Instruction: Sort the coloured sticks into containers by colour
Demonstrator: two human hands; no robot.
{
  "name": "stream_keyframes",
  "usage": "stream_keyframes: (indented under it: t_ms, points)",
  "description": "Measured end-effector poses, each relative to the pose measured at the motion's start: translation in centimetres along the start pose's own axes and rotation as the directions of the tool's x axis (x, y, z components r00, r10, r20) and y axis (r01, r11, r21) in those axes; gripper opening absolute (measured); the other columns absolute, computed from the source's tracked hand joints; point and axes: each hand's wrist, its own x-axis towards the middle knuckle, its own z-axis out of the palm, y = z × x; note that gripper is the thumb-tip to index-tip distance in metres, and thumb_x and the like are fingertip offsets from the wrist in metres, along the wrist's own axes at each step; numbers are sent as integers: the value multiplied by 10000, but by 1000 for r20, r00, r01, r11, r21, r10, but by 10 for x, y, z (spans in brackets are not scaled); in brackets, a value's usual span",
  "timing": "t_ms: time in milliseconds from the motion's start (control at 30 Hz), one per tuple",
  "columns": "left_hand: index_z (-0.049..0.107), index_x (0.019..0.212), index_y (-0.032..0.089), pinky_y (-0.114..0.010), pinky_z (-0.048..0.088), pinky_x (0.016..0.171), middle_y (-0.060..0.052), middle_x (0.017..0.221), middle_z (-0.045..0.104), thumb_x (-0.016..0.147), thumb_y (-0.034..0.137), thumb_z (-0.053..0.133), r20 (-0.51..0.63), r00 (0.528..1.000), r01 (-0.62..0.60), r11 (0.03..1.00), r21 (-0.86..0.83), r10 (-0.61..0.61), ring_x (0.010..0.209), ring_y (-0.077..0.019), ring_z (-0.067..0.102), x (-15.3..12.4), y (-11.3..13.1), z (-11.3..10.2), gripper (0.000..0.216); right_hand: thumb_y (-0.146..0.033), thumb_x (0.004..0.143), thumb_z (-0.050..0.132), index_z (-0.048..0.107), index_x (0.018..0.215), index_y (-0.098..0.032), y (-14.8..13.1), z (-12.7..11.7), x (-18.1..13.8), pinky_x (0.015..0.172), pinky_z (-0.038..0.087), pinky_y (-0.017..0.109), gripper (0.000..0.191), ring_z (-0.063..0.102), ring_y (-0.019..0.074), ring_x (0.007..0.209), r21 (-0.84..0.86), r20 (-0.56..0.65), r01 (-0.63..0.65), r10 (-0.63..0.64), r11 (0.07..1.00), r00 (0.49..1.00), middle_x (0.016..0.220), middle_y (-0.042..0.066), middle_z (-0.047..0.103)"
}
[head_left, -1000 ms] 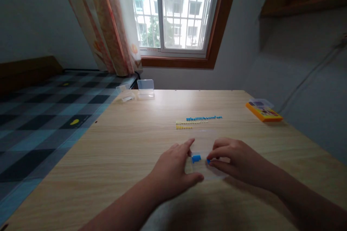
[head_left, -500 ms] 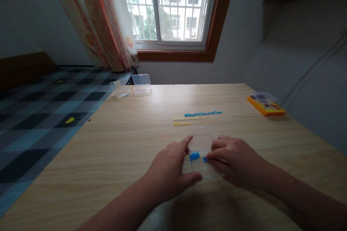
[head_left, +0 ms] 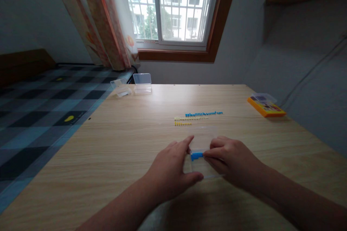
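Note:
A clear plastic box [head_left: 214, 177] lies open on the table in front of me, its lid toward the far side. My left hand [head_left: 173, 168] grips the box at its left end, thumb along the near edge and index finger at the far edge. Inside, small blue building blocks [head_left: 196, 156] sit together in the far left corner. My right hand [head_left: 230, 157] reaches in from the right, its fingertips pinched on a small blue block at the right end of that group. The fingertips mostly hide this block.
Beyond the box run rows of tiny pieces: blue [head_left: 202, 114], pale [head_left: 189, 118] and yellow [head_left: 182, 124]. Two clear containers [head_left: 142, 83] stand at the far left table edge. An orange box [head_left: 267, 106] with a clear lid on top lies at the right.
My right hand has moved slightly left and away from me, bringing its blue block against the other blue blocks. My left hand has kept its hold on the box.

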Motion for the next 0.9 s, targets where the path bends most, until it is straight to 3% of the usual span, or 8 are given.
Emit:
stream_keyframes:
  t_ms: [267,900]
  points:
    - [412,1567,211,-462,505,1002,-95,1206,686,720,393,856,3,1000,15,1000,-5,-15,1100,-313,632,1,1,-1,973,-242,974,613,760,796,-233,0,0,0,695,345,293,230,584,170,787,-32,36,-27,28,999,999,811,28,658]
    - [410,1574,209,-460,497,1027,-96,1213,689,728,377,856,-2,1000,11,1000,-14,-11,1119,-307,629,1,1,-1,971,-182,964,605,748,762,-220,-10,4,1,718,361,305,251,585,185,804,-114,-30,-54,51,992,998,789,31,678]
